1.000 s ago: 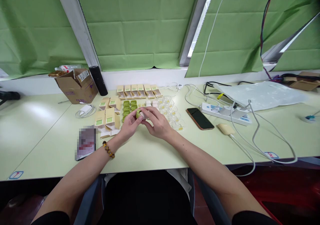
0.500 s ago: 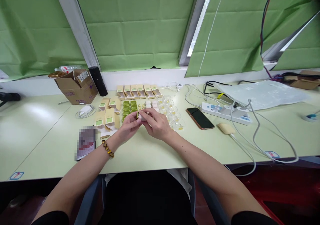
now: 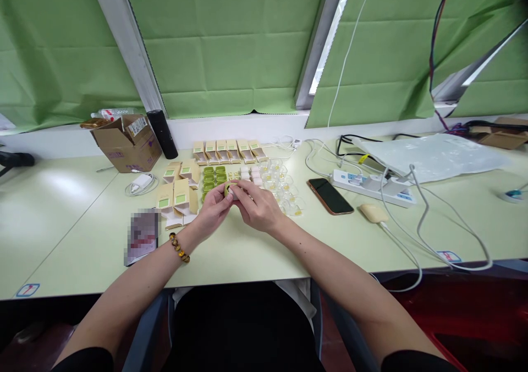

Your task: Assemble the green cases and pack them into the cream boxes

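Both of my hands meet above the table near its middle. My left hand is closed around a small green cup, mostly covered by the fingers. My right hand pinches at a small whitish piece against the cup; how far it sits inside is hidden. Just beyond the hands stand rows of green cups, several tiny yellowish pieces, white blocks and pink blocks. Clear plastic domes with yellow bits inside lie to the right.
Open cream cartons line the back, with more cartons at left. A pixelated device lies near my left forearm. On the right are a phone, a power strip, a cream case and loose white cables.
The fingers have shifted slightly around the cup, and less of the whitish piece shows. Both hands stay in nearly the same place; the things on the table have not moved.
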`<state>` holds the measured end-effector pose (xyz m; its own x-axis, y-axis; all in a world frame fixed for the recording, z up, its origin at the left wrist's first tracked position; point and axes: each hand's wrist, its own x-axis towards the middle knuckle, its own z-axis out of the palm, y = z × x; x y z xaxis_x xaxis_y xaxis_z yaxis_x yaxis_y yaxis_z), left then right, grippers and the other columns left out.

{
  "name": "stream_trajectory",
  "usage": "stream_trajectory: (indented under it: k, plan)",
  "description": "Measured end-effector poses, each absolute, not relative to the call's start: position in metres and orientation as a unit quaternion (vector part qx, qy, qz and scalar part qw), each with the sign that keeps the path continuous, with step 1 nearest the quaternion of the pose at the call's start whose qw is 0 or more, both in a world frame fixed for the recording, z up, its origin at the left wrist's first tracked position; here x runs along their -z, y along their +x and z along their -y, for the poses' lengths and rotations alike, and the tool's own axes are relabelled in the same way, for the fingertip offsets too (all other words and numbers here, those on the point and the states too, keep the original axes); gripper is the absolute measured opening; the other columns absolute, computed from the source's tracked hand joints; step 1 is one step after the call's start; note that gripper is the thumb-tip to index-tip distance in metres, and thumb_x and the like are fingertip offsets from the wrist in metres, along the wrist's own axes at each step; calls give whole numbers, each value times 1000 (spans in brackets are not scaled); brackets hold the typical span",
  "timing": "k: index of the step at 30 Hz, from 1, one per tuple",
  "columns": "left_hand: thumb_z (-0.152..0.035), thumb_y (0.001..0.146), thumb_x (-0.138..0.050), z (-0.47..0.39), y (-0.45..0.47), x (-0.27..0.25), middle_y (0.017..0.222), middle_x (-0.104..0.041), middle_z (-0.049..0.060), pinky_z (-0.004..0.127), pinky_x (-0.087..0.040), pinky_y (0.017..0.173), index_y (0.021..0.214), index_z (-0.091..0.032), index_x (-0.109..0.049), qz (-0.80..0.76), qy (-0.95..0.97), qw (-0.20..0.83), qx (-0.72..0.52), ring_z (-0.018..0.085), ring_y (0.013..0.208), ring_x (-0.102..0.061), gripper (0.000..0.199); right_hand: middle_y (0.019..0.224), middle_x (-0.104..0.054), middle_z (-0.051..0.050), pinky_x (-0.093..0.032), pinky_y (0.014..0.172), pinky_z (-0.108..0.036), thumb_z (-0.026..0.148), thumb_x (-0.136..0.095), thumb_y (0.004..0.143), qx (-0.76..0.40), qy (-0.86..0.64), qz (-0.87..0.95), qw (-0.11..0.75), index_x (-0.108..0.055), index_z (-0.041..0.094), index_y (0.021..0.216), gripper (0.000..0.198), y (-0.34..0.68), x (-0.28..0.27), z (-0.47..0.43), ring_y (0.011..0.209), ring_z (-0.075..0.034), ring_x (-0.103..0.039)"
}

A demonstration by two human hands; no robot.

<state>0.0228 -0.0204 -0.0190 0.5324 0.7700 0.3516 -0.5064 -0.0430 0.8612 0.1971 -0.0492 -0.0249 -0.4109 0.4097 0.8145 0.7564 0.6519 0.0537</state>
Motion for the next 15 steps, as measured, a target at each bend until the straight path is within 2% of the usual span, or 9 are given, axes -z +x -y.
stream_trajectory:
  k: [5, 9, 15]
  plan:
    - [-43, 88, -82, 20, 24, 21, 117, -75, 11, 31, -52, 96, 124, -19, -72, -129, 567, 658, -479, 23, 114, -69, 45, 136, -69, -19, -68, 88, -40, 19, -45, 107, 231, -353, 810, 407, -52, 20, 151, 45, 197, 26, 48, 123, -29, -71]
    - [-43, 91, -80, 22, 22, 19, 124, -73, 12, 31, -51, 100, 129, -20, -69, -121, 559, 676, -464, 23, 120, -67, 46, 135, -69, -19, -68, 87, -40, 20, -47, 107, 223, -348, 807, 421, -52, 21, 153, 46, 198, 27, 47, 122, -29, -71]
    - [-36, 80, -91, 24, 23, 15, 127, -70, 10, 32, -48, 107, 134, -21, -63, -132, 533, 704, -452, 23, 122, -66, 63, 140, -66, -17, -69, 83, -40, 20, -48, 107, 183, -366, 816, 408, -42, 25, 160, 54, 196, 28, 45, 116, -29, -73]
